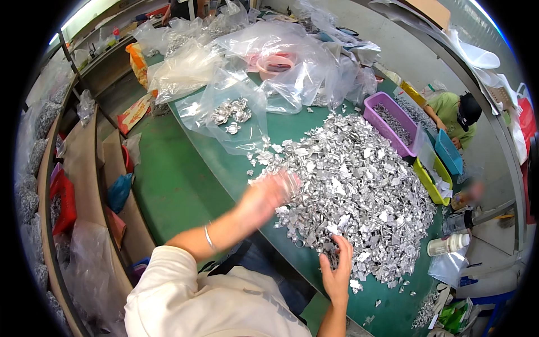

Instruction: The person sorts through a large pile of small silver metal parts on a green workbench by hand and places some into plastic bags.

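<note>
A large heap of small silver metal pieces (359, 191) is spread over the green table (216, 154). My left hand (268, 195), smeared by motion, is at the heap's left edge; whether it holds anything I cannot make out. At the near edge of the heap, my right hand (338, 272) has its thumb and fingers apart, with the fingertips close to the metal pieces and nothing visible gripped. Beyond my left hand a clear plastic bag (247, 132) lies flat with several rounder silver pieces (231, 114) on or in it.
A purple bin (412, 147) of metal pieces, a yellow-green tray (432, 188) and a blue bin (447, 154) line the right side. Nearby stands a white bottle (447, 245). A pink bowl (275, 66) sits among plastic bags at the back. Another person (463, 121) works at the right.
</note>
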`<state>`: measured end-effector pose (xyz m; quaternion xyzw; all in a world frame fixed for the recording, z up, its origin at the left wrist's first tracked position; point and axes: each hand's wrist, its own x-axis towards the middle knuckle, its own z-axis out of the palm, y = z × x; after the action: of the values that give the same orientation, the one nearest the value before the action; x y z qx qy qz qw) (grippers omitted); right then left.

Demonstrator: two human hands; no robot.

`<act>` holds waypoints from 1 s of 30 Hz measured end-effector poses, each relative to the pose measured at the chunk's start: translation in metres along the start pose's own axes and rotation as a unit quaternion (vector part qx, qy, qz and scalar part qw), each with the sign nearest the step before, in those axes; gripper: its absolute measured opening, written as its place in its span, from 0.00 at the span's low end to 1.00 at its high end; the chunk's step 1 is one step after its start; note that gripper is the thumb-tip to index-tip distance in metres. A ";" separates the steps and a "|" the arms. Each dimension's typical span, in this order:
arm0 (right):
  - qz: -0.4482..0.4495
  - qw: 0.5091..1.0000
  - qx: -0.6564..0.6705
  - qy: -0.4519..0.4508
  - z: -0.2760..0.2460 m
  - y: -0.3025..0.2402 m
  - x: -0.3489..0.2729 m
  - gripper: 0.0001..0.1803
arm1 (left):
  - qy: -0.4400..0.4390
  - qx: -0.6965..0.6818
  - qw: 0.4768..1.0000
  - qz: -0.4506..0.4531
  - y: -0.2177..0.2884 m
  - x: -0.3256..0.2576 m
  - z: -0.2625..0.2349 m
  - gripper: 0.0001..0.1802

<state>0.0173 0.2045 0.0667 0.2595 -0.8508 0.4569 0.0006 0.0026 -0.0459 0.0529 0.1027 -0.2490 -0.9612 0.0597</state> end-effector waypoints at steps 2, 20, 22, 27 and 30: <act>-0.011 1.000 -0.015 0.007 -0.001 0.008 -0.002 0.16 | 0.094 -0.046 0.981 0.165 0.054 0.047 -0.023 0.16; -0.010 0.955 -0.295 -0.016 0.005 0.028 -0.024 0.34 | 0.046 0.711 0.610 0.347 0.006 0.016 -0.065 0.22; -0.005 0.945 -0.326 -0.007 0.008 0.034 -0.027 0.32 | 0.045 0.765 0.566 0.303 -0.004 0.004 -0.067 0.28; -0.007 0.937 -0.348 0.001 0.001 0.042 -0.024 0.27 | -0.010 0.813 0.522 0.257 -0.006 0.011 -0.080 0.30; -0.023 0.936 -0.351 0.006 -0.001 0.046 -0.027 0.26 | -0.027 0.798 0.537 0.271 -0.002 0.013 -0.077 0.29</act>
<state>0.0198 0.2374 0.0250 0.2591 -0.9510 0.1301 0.1070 0.0075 -0.0817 -0.0161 0.0096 -0.9305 -0.3039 0.2042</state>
